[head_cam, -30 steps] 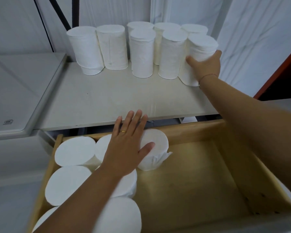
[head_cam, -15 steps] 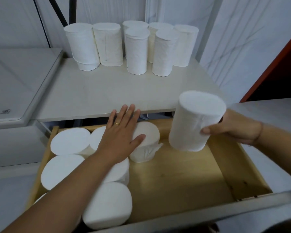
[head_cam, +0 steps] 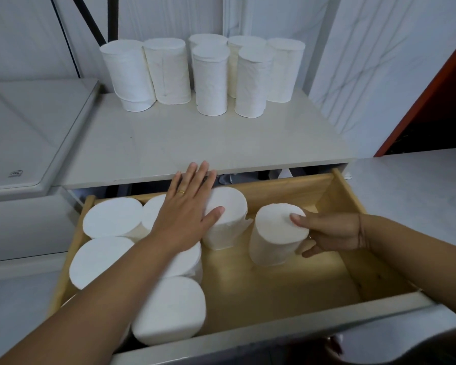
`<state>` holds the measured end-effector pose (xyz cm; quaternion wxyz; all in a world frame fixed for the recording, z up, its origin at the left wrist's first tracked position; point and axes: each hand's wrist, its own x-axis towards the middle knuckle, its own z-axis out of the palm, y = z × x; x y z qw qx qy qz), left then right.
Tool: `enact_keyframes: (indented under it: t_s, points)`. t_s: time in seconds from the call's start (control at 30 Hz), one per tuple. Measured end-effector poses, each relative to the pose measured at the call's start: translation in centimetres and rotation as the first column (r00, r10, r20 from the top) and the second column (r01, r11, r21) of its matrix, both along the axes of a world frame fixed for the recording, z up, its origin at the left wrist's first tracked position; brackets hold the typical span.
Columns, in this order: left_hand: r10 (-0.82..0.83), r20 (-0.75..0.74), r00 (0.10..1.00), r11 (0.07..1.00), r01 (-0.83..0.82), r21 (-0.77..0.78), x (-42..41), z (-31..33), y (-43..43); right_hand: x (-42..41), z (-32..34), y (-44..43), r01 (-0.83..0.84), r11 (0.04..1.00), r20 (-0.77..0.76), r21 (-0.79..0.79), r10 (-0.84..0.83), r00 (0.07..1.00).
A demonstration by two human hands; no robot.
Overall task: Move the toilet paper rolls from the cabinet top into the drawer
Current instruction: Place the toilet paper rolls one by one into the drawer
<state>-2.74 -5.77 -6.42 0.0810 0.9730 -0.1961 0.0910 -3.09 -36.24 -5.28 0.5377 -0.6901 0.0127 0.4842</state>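
Several white toilet paper rolls (head_cam: 211,80) stand upright at the back of the pale cabinet top (head_cam: 195,146). Below it the wooden drawer (head_cam: 282,285) is pulled out, with several rolls (head_cam: 111,218) packed upright in its left half. My left hand (head_cam: 187,214) lies flat, fingers spread, on top of the back rolls there. My right hand (head_cam: 332,233) grips one roll (head_cam: 274,235) by its side and top, standing on the drawer floor just right of the back row.
A white appliance lid (head_cam: 27,133) adjoins the cabinet on the left. A grey counter (head_cam: 411,185) and a red-edged dark opening (head_cam: 432,111) lie to the right. The drawer's right half shows bare wood.
My right hand took a roll off the cabinet top's right end, carried it down and set it in the drawer. My left hand stayed on the rolls.
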Motion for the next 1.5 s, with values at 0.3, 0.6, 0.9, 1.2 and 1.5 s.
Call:
enact_keyframes:
  t_s: [0.3,0.6,0.9,1.2,1.5]
  points:
    - [-0.142,-0.111,0.984,0.990,0.143,0.001,-1.5,-0.1,0.1,-2.6,-1.1,5.2,0.031,0.996,-0.171,0.078,-0.017,0.985]
    - [-0.167,-0.148,0.975,0.986,0.170,0.003,-1.6,-0.5,0.3,-2.8,-1.2,11.3,0.310,0.949,-0.201,0.055,-0.294,0.934]
    - [-0.129,-0.059,0.990,0.992,0.129,-0.016,-1.8,-0.4,0.3,-2.1,1.1,10.8,0.202,0.858,0.648,-0.472,0.183,0.740]
    - [-0.041,0.057,0.998,0.999,0.043,-0.032,2.6,1.5,-0.1,10.1,6.1,9.3,0.645,0.757,0.883,0.105,-0.369,0.289]
    - [0.038,0.125,0.991,0.998,-0.031,-0.064,4.1,0.4,-0.2,21.5,5.6,11.8,0.720,0.672,0.849,0.172,-0.472,0.237]
